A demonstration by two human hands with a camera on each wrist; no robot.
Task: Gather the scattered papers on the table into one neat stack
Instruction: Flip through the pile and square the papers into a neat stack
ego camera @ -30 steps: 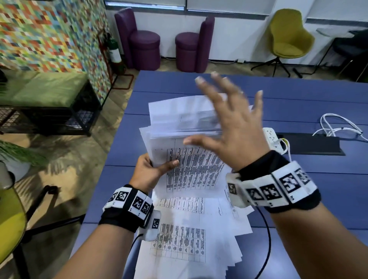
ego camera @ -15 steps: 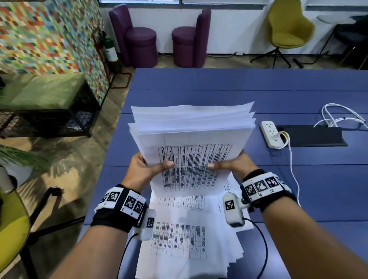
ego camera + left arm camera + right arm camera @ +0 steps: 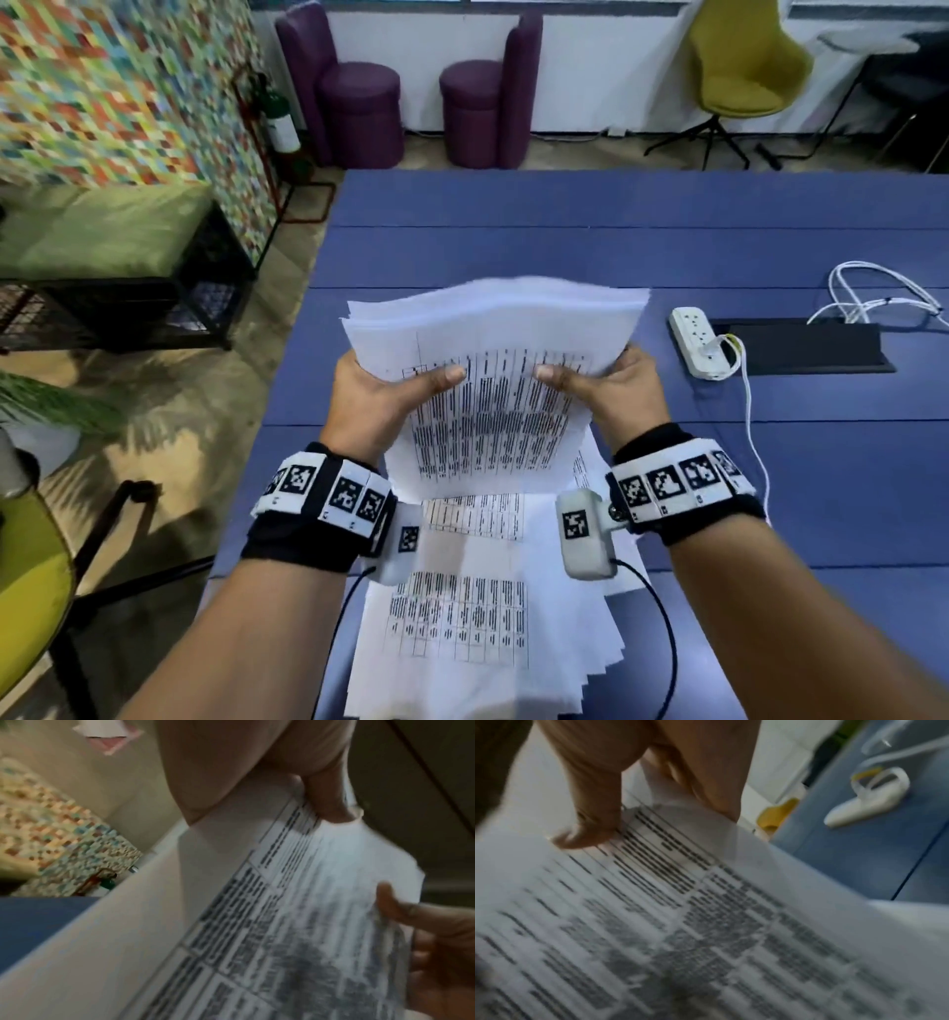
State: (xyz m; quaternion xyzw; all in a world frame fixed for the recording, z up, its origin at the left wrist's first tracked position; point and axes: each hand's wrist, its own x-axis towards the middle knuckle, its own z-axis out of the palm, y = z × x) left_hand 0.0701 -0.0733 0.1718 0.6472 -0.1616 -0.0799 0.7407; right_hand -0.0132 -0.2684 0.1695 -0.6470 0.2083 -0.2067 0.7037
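Note:
A thick sheaf of white printed papers [image 3: 493, 406] stands tilted above the blue table [image 3: 565, 205], held at both side edges. My left hand [image 3: 390, 385] grips its left edge, thumb on the front sheet. My right hand [image 3: 601, 380] grips the right edge the same way. The sheaf [image 3: 295, 923] fills the left wrist view, with my left thumb [image 3: 331, 797] pressed on it. In the right wrist view my right thumb [image 3: 590, 825] pinches the printed sheet [image 3: 680, 923]. More printed sheets [image 3: 462, 616] lie fanned on the table under my wrists.
A white power strip [image 3: 698, 349] with a white cable lies right of the sheaf, next to a black cable slot [image 3: 806, 344] and coiled white cables [image 3: 873, 293]. The table's left edge is near my left arm. Purple seats [image 3: 359, 103] and a yellow chair [image 3: 739, 61] stand beyond.
My right hand came down from above the papers and took the sheaf's right edge. Both hands then lifted the sheaf slightly higher and gripped nearer its top; the sheets look blurred.

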